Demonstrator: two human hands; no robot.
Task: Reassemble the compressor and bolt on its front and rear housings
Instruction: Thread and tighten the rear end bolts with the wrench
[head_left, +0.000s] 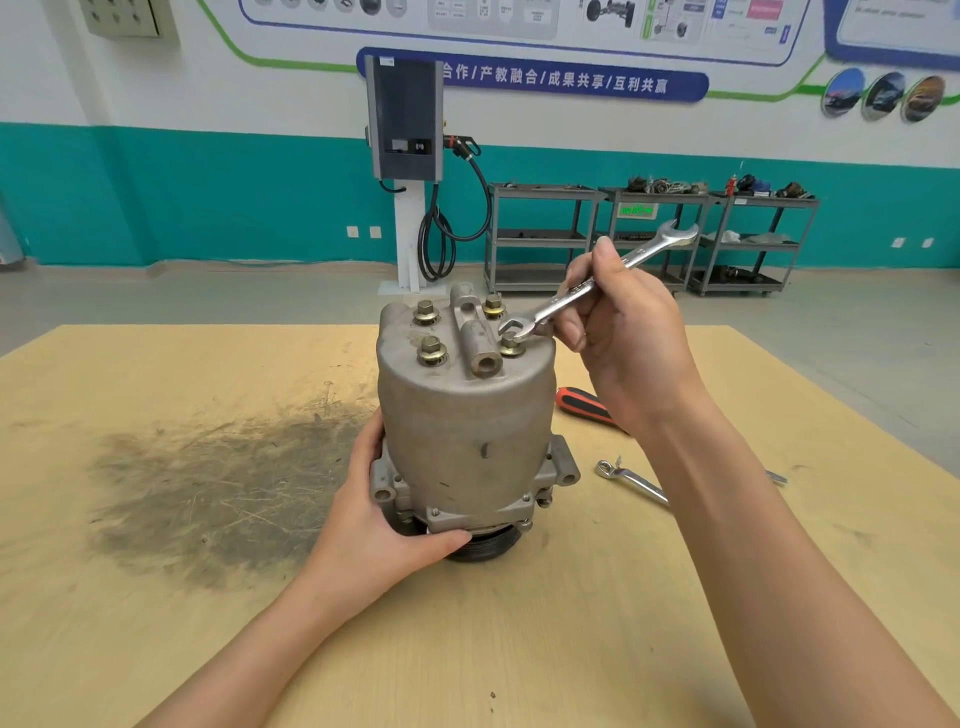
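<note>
Bright, even indoor light, diffuse, seemingly from overhead. Shadows soft and short: a faint one under the compressor (465, 415) base, another under the right hand (628, 338). Mild specular glare on the open-end wrench (597, 283); no blown highlights. Focus sharp at centre; wall posters (519, 78) and carts (649, 234) softer. Wide-angle barrel distortion: table (156, 623) edges splay, forearms stretch toward the bottom corners. No motion blur.

What we count on the bench

We count one grey cast-metal compressor (467, 415), four brass-washered hex bolts (431, 349) on top, two chrome spanners (597, 288), one red-and-black-handled screwdriver (584, 406), two bare hands (631, 358), and three grey metal trolleys (540, 236) behind.
</note>
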